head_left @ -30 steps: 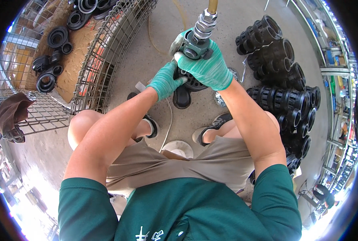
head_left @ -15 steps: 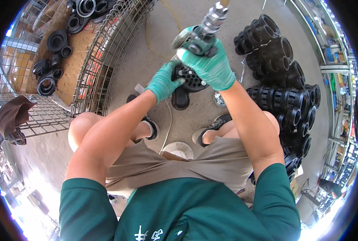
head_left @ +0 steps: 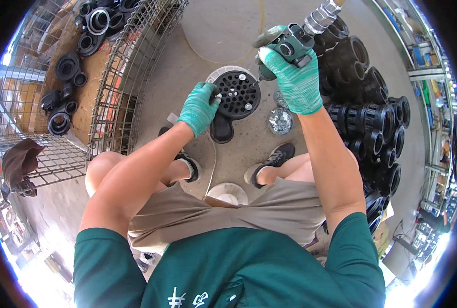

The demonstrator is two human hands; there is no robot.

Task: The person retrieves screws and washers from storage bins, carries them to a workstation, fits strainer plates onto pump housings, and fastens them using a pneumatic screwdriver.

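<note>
Clearly, grey floor (head_left: 173,84) lies between wire cage (head_left: 116,82) and grated disc (head_left: 244,97).

White characters (head_left: 200,299) stand on the front of the person's dark green shirt (head_left: 269,272); no other lettering is legible.

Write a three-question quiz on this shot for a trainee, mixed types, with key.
1. Multiple choice: which side's hand holds the power tool?
A. Left
B. Right
C. Both together

2. True or false: the wire-mesh cage stands on the person's left.

3. Fill in the gap: as pictured, the left hand is at the ____ edge of the perforated black disc.

Key:
1. B; the right hand is wrapped around it.
2. True.
3. left
</note>
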